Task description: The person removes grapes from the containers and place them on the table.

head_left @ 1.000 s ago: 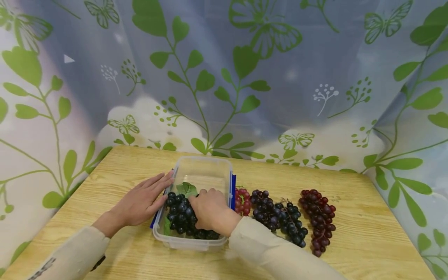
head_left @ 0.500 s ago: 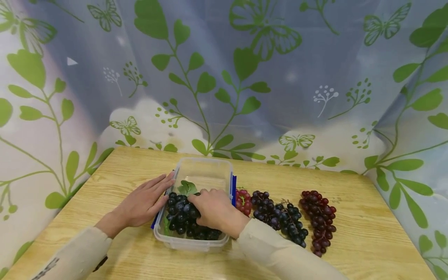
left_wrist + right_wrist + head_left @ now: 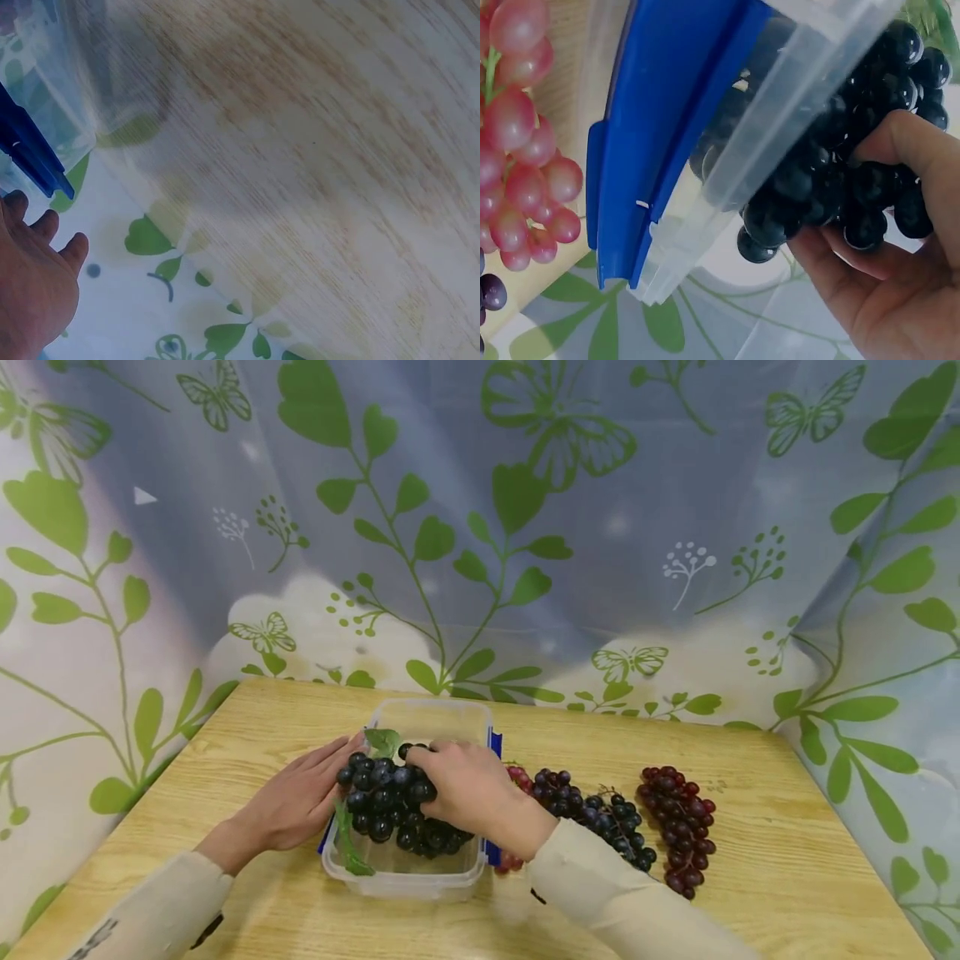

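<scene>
A bunch of black grapes (image 3: pixel 386 802) with green leaves (image 3: pixel 382 742) is held by my right hand (image 3: pixel 468 789), raised partly above the clear plastic container (image 3: pixel 405 885). In the right wrist view, the thumb and fingers of that hand (image 3: pixel 900 277) curl round the black grapes (image 3: pixel 810 180), close to the container's rim and blue side latch (image 3: pixel 667 135). My left hand (image 3: pixel 296 797) lies with straight fingers against the container's left side. The left wrist view shows the left hand (image 3: pixel 37 277) beside the other blue latch (image 3: pixel 30 146).
Right of the container lie pink-red grapes (image 3: pixel 517 777), dark purple grapes (image 3: pixel 557 793), black grapes (image 3: pixel 615 827) and dark red grapes (image 3: pixel 678 831) on the wooden table (image 3: pixel 780 860). A leaf-patterned curtain (image 3: pixel 450 527) hangs behind the table.
My right hand has lifted the black grapes up from the bottom of the container, and their leaves have risen too. The left hand stays at the container's side.
</scene>
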